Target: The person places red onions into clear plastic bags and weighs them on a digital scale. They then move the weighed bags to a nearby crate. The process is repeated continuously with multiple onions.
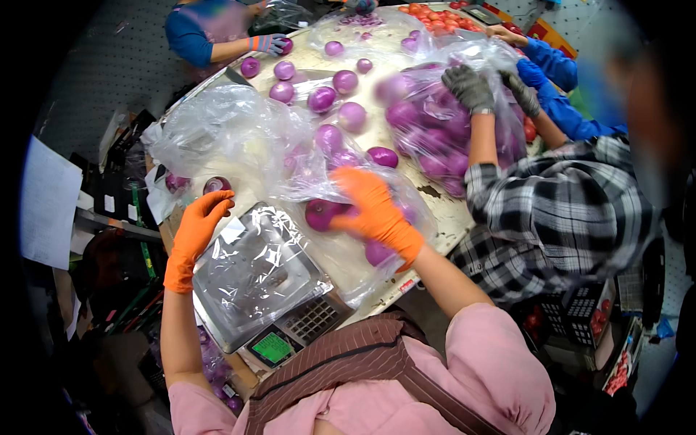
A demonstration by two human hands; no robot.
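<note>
My left hand [198, 234], in an orange glove, is at the left edge of the digital scale [261, 272]. Its fingertips meet or overlap a purple onion [217, 185]; whether they grip it is not clear. Blurred by motion, my right hand [378, 212] wears a matching glove and is over a clear plastic bag [348, 288] with onions in and around it. A dark purple onion [322, 214] lies by its thumb. Shiny clear film covers the scale's metal pan, and the scale's display [273, 348] glows green.
Loose onions [322, 99] and crumpled plastic [217, 125] lie across the table [375, 122]. On the right, a co-worker's grey-gloved hand [470, 89] touches a full onion bag [435, 130]. Another person's striped glove [268, 43] is at the far left. Tomatoes [443, 22] are heaped at the back.
</note>
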